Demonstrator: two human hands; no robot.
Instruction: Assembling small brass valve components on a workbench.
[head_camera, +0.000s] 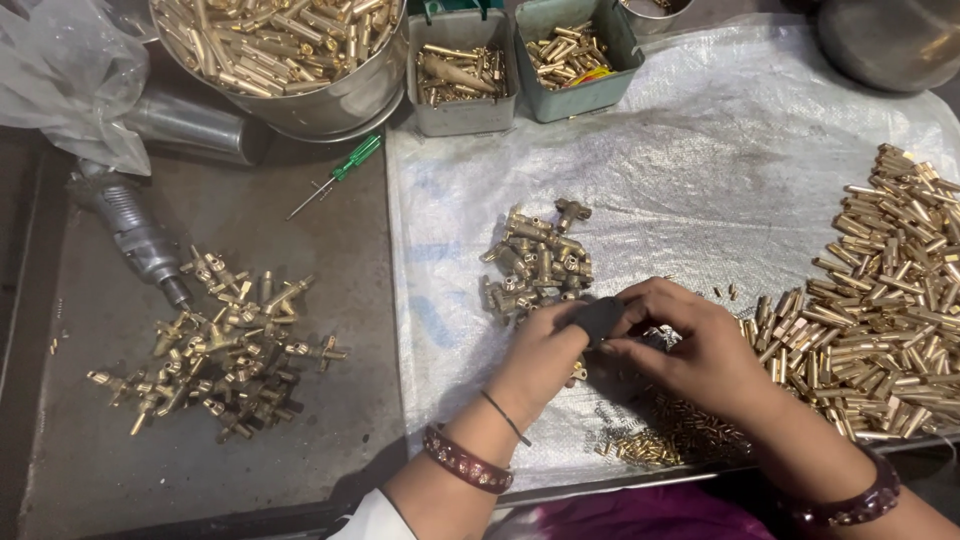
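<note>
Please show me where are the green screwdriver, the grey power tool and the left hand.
green screwdriver (356, 158), head view, on its green handle.
grey power tool (133, 228), head view, on its ribbed metal body.
left hand (553, 345), head view, on its back.

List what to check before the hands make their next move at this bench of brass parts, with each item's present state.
1. Left hand and right hand meet over the white sheet: ok.
2. Black thumb cover on: ok.
3. What the fingers pinch: cannot tell.
4. Small fittings pile close ahead of the hands: ok.
5. Brass pins heap beside right hand: ok.
6. Green screwdriver lies apart on metal tray: ok.
</note>
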